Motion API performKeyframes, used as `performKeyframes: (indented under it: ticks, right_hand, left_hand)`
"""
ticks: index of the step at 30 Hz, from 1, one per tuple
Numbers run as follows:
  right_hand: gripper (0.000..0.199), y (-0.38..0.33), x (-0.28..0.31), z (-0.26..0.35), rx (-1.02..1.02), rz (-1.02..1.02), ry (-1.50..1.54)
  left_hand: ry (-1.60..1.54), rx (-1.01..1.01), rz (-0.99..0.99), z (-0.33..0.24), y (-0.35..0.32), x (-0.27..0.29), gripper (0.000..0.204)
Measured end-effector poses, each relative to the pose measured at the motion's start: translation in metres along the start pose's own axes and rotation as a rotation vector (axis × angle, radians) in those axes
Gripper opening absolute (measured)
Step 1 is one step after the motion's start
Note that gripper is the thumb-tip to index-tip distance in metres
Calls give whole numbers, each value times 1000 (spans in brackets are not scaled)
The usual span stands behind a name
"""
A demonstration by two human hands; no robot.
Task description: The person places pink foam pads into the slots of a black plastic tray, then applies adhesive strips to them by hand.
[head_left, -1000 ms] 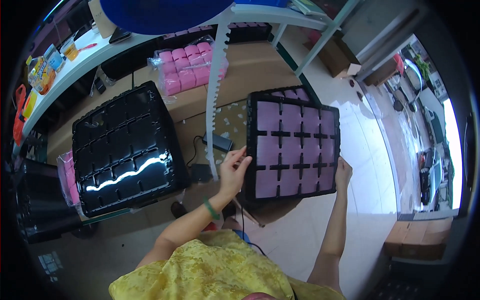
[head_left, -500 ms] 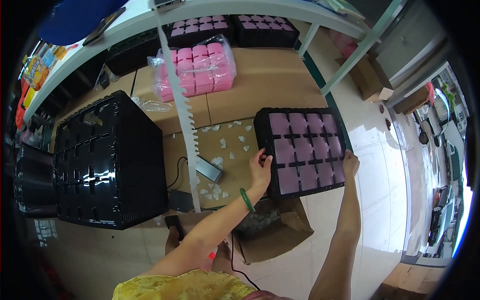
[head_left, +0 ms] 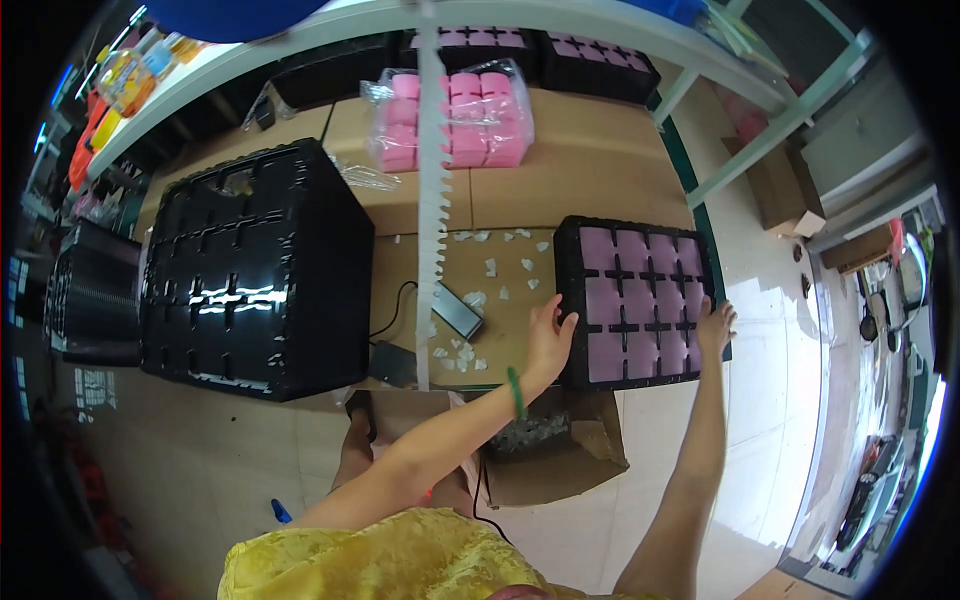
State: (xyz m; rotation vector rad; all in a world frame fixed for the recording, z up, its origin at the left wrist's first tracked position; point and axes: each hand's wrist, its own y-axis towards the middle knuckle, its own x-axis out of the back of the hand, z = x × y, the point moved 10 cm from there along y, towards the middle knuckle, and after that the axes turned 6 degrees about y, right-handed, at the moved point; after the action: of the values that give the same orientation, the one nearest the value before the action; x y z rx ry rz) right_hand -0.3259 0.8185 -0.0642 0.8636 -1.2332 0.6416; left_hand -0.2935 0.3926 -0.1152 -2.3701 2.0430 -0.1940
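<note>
A black plastic tray [head_left: 568,360] filled with pink-mauve foam blocks [head_left: 622,300] lies on the table at right. Cross-shaped black dividers show between the blocks. My left hand [head_left: 549,345], with a green bangle on the wrist, is at the tray's left edge, thumb and forefinger apart. Whether it touches the rim is hard to see. Over the right edge, my right hand [head_left: 715,328] has its fingers spread. A small silver-topped device [head_left: 457,311] with a black cable lies left of the tray, among scraps of white film [head_left: 465,355].
A tall stack of glossy black trays [head_left: 335,250] stands at left. Behind lies a clear bag of pink foam [head_left: 480,125]. A jagged white film strip [head_left: 431,180] hangs from the white shelf [head_left: 370,22]. An open cardboard box [head_left: 590,465] sits below the table's front edge.
The view has shifted, so the table things appear farther right. My right hand's fingers have spread from a closed hold on the tray's edge. My left hand stays beside the left rim.
</note>
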Motion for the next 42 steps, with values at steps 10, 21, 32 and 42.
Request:
performKeyframes:
  ticks: [10,21,32,42]
  right_hand:
    - [36,-294,70,352,245,824,1607]
    - [16,-400,109,387,185,1017,1734]
    - [9,-423,310,432,883,633,1301]
    - [17,-423,270,616,1309,563,666]
  left_hand:
    - [216,-210,-380,-79,-43,252,43]
    - [156,-264,-302,-122,-143,310,12]
    - [-405,20,73,-58,-174,319,13]
    - [-253,60,419,-93,-195,312,14]
